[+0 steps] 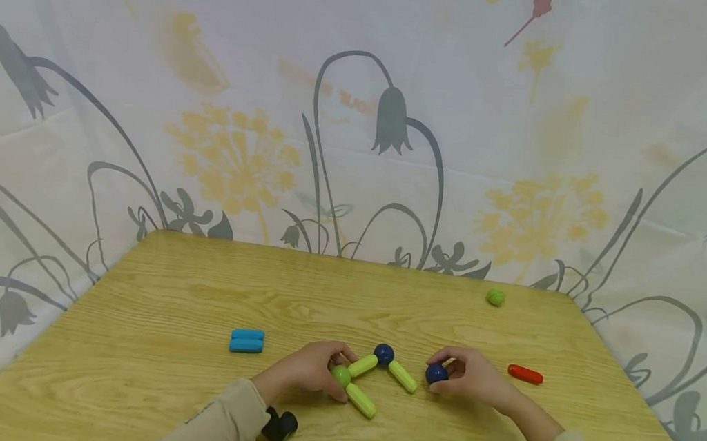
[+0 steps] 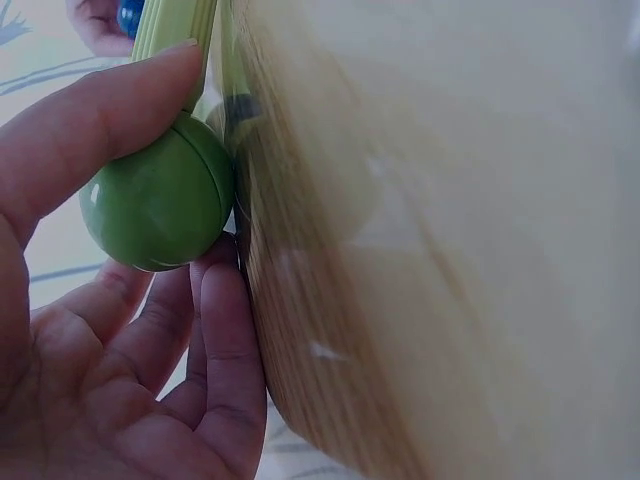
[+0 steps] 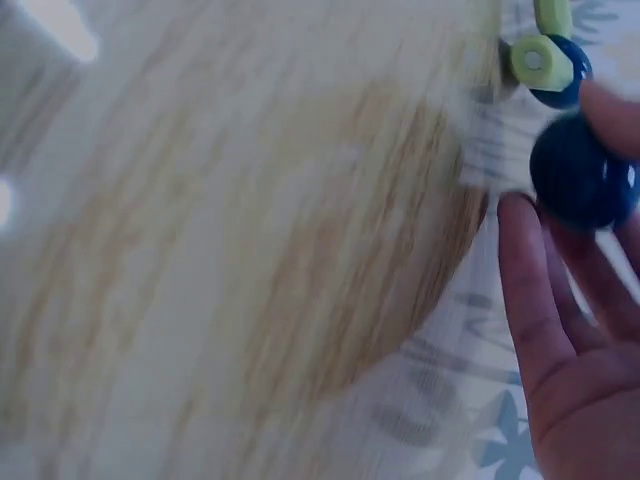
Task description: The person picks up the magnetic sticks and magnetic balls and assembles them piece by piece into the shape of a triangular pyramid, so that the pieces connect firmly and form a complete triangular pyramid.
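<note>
My left hand (image 1: pixel 315 368) grips a green ball (image 1: pixel 341 376), its thumb lying over the ball and the joined rod in the left wrist view. Two yellow-green rods meet this ball: an upper rod (image 1: pixel 363 366) and a lower rod (image 1: pixel 361 401). The upper one runs to a dark blue ball (image 1: pixel 383 354), from which a third rod (image 1: pixel 403 377) slants down to the right. Between thumb and fingers, my right hand (image 1: pixel 472 376) pinches another dark blue ball (image 1: pixel 437 373), a short gap to the right of that rod's free end (image 3: pixel 535 62).
Two light blue rods (image 1: pixel 247 341) lie side by side at the left. A red rod (image 1: pixel 525 374) is right of my right hand, and a green ball (image 1: pixel 496 297) sits near the back edge of the wooden table (image 1: pixel 323 287). A patterned curtain (image 1: pixel 357 179) hangs behind.
</note>
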Motion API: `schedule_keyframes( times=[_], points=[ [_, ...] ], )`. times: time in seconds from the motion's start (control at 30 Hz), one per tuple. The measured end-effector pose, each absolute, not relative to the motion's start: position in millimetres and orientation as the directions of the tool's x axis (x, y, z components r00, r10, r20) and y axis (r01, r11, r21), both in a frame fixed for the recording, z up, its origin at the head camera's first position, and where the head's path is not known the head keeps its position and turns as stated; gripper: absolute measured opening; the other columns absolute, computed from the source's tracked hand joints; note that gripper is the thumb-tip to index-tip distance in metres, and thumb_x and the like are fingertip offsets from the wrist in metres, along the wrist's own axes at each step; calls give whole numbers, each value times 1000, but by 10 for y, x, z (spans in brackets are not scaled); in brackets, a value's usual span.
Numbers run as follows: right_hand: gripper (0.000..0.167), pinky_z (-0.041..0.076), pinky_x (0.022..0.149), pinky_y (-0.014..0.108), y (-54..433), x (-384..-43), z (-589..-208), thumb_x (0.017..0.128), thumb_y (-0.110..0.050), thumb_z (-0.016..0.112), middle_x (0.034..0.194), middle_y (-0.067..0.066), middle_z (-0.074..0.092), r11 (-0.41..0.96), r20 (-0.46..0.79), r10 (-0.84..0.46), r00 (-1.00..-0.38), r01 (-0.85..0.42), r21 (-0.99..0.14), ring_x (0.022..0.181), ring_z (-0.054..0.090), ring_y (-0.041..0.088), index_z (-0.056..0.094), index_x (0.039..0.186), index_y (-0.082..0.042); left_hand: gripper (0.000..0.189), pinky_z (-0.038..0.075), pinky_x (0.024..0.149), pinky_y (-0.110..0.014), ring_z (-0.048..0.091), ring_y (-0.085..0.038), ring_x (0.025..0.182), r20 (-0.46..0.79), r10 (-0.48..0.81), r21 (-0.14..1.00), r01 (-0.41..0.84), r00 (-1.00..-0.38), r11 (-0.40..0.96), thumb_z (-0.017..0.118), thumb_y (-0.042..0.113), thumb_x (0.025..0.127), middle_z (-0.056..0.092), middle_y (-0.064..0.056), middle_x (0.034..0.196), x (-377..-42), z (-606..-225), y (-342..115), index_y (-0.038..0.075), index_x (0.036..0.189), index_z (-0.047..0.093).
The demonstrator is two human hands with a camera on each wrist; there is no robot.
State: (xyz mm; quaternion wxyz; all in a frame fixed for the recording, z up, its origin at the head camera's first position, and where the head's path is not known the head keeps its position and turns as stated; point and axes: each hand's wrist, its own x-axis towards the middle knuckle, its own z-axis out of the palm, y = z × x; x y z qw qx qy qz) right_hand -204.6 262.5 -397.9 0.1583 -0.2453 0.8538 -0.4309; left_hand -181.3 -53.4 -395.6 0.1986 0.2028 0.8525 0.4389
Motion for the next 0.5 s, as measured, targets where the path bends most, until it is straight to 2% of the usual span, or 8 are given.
schedule_keyframes(
  times=[0.2, 0.33, 0.5],
  points=[
    [28, 50, 71, 29, 2563, -2010, -4026, 81, -17, 74, 119, 21, 52, 373, 13, -743, -669, -430, -823, 88, 57, 14, 65, 105, -9, 46, 46, 73, -34, 53, -19, 87, -163, 517, 832, 164, -841, 530, 81, 4, 70, 59, -4, 102, -1805, -3955, -535, 9, 111, 61],
    [27, 48, 68, 28, 2501, -2007, -4054, 80, -18, 75, 118, 21, 51, 338, 54, -777, -627, -488, -805, 86, 54, 11, 65, 105, -11, 46, 46, 73, -33, 53, -19, 87, -160, 516, 829, 169, -842, 534, 81, 4, 69, 59, -4, 101, -1807, -3953, -532, 9, 111, 61],
    [35, 47, 62, 25, 2415, -2008, -4066, 81, -22, 75, 108, 12, 51, 344, 36, -802, -596, -510, -789, 77, 52, 10, 63, 110, -7, 47, 46, 74, -33, 53, -19, 87, -159, 514, 822, 175, -843, 542, 81, 5, 70, 59, -3, 101, -1811, -3955, -529, 9, 111, 61]
  ],
)
